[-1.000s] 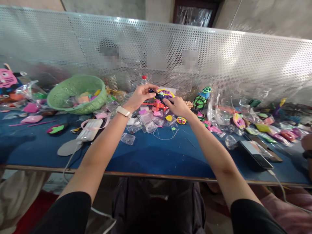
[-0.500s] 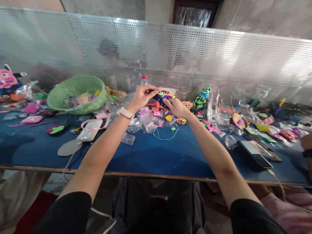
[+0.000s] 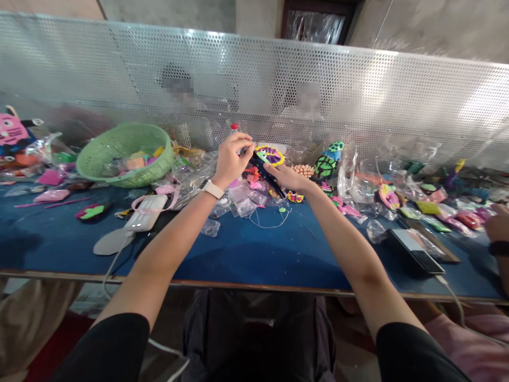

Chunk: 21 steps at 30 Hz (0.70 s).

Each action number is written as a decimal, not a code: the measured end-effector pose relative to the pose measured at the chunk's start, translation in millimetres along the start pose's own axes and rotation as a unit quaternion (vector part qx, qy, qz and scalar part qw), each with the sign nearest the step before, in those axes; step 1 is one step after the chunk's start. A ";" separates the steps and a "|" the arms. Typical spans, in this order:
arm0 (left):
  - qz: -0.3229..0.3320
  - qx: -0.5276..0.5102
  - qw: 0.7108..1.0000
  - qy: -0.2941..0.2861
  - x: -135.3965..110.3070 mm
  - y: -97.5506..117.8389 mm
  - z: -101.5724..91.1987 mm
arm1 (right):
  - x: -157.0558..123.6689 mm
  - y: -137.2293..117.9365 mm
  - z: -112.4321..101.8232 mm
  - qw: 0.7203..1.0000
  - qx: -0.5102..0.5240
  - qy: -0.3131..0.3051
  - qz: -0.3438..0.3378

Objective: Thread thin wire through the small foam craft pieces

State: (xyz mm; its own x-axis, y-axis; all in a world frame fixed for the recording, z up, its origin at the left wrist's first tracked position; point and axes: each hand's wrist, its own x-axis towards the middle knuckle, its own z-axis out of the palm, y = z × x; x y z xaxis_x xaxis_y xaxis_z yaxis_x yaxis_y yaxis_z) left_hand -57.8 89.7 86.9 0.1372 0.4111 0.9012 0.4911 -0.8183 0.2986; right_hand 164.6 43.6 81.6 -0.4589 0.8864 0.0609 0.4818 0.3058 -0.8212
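Note:
My right hand (image 3: pixel 285 176) is closed on a long dark blue piece (image 3: pixel 267 173) with small light dots, which slants down toward the table. Thumb and fingers of my left hand (image 3: pixel 236 155) are pinched together close to the upper end of this piece. What lies between those fingertips, if anything, is too small to make out. Just behind the piece is a purple clay figure (image 3: pixel 274 155) with a yellow scalloped edge. Below my hands lie small clear bags (image 3: pixel 240 197) and orange and pink clay bits (image 3: pixel 253 178).
A green basket (image 3: pixel 123 154) with coloured pieces stands left. A white power bank (image 3: pixel 148 212) with a cable lies nearer. Clay figures (image 3: pixel 326 165) and bagged clay (image 3: pixel 429 208) spread right, beyond a black device (image 3: pixel 415 253). A perforated metal screen (image 3: pixel 254 79) runs behind; another person's arm (image 3: pixel 499 233) is far right.
The dark blue piece has turned to a steeper slant, its lower end now reaching down past my right fingers. My left hand has rotated more upright, its fingertips staying near the upper end.

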 end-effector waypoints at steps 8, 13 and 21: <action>-0.109 -0.133 0.984 0.036 5.7 -33.8 7.6 | 6.0 20.0 -4.5 0.942 -0.334 0.015 0.000; -0.149 -0.180 0.972 -0.004 1.8 -39.4 11.8 | 15.0 48.1 6.7 0.904 -0.419 0.056 0.060; -0.154 -0.208 0.963 -0.071 -2.8 -21.9 10.6 | 27.6 86.1 29.6 0.854 -0.505 0.111 -0.057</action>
State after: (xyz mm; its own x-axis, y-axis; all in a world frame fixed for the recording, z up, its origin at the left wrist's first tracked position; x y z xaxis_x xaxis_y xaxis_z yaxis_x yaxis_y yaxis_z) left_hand -59.8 110.7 74.5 0.1706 0.6868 0.7065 0.1443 -0.7267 0.6716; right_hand 171.3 84.1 -4.2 -0.4467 0.8405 0.3065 0.8932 0.4388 0.0984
